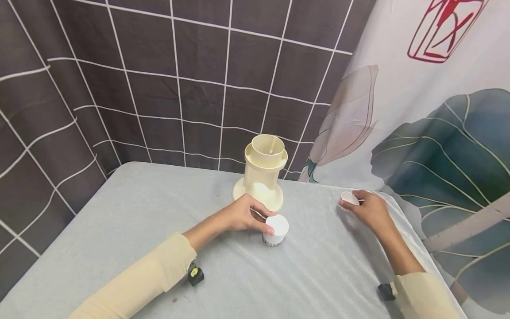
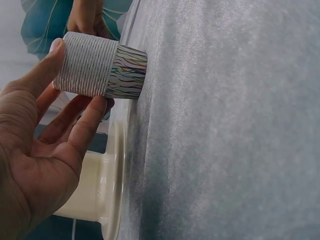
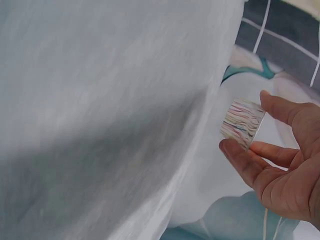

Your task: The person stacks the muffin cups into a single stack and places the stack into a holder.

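Note:
My left hand (image 1: 248, 213) pinches a stack of small white paper cups (image 2: 90, 65) between thumb and fingers. Tightly nested rims show as ribs, and the lowest cup bears wavy coloured lines. The stack is upright, its bottom close to the cloth; whether it touches I cannot tell. Off to the right, my right hand (image 1: 371, 211) holds a single paper cup (image 3: 243, 123) with the same coloured lines by its sides. That cup is at the far right part of the table, seemingly above the cloth. Just behind my left hand stands a cream plastic cylinder (image 1: 263, 175) on a round base.
Pale grey cloth covers the table (image 1: 139, 212). A dark curtain with white grid lines (image 1: 199, 102) hangs behind it, and a curtain with large leaves (image 1: 450, 146) hangs at the right. Each forearm carries a small black device (image 1: 195, 274) near the sleeve cuff.

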{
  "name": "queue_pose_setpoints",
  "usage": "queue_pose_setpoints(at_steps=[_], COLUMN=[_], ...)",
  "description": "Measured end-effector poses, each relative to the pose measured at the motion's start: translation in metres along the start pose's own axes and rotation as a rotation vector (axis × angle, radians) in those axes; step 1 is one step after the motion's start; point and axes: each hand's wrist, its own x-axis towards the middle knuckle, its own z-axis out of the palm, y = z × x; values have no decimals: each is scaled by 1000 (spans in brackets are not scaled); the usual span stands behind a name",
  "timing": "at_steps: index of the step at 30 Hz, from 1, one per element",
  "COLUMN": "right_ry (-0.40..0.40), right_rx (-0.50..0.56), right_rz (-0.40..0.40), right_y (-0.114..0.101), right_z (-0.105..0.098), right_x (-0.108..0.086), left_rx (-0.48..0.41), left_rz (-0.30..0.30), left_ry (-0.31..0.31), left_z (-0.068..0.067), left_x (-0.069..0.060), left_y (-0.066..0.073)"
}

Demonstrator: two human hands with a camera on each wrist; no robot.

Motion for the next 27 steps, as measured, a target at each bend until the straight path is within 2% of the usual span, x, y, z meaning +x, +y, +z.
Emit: queue_pose_setpoints(at_steps=[15,27], right_ry=[9,-39], right_rx=[108,199], right_rz=[-88,-122], right_y=[-46,-79], right_z=[11,23], right_x=[-21,-40], left_rx=[-2,-14], left_rz=[-2,-3], left_ry=[4,14], left_z=[0,0], left_x=[1,0], left_y=[-2,-2])
